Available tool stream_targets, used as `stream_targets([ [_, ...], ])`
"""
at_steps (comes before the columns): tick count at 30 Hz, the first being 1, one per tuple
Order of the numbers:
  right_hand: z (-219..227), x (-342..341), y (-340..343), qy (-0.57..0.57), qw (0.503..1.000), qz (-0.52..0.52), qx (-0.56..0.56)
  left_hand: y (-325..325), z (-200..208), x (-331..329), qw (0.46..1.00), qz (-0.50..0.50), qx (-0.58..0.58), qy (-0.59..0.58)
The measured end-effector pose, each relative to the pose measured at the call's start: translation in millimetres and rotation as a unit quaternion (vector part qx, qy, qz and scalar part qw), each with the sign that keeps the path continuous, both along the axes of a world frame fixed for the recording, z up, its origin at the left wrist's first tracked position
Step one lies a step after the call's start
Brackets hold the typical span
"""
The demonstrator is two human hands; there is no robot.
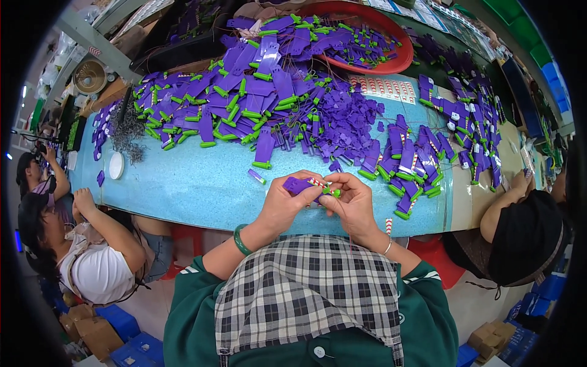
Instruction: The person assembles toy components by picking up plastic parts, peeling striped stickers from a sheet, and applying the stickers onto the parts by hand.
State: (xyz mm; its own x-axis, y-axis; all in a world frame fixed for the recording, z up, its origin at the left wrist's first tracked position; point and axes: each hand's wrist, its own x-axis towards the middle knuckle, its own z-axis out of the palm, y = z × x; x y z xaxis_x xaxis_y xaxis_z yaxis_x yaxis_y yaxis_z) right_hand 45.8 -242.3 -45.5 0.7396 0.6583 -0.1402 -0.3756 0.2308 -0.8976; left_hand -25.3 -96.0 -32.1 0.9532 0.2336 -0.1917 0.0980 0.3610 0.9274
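place: a small factory workroom | signs: big heaps of purple plastic parts (275,104) on a long blue desk (202,189) | people (92,244) sit around it | cardboard boxes (92,330) on the floor

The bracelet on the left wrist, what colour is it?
Green. The bracelet shows plainly in the head view, on the left hand.

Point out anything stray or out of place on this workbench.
A lone green-tipped tube lies on bare blue tabletop, apart from the purple pile. A red-and-white striped strip hangs at the table's near edge. Both hands hold one purple part.
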Motion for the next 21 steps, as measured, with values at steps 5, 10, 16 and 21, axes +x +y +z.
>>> stream_targets([
  [5, 3.9, 21.0, -16.4, -0.117, 0.976, 0.181, 0.04, 12.8, 6.1, -3.2, 0.998, -0.049, 0.008, -0.039],
  [10, 34.1, 35.0, -5.0, -0.395, 0.896, 0.176, -0.1, 16.4, 18.0, -2.8, 0.958, -0.1, 0.264, -0.055],
  [16, 36.6, 69.6, -2.6, -0.688, 0.681, 0.049, -0.245, 53.3, 29.9, -15.9, 0.935, -0.115, 0.336, 0.004],
  [21, 22.9, 91.7, -5.6, -0.713, 0.639, 0.062, -0.281, 85.8, 39.6, -20.9, 0.958, 0.236, 0.085, -0.136],
])
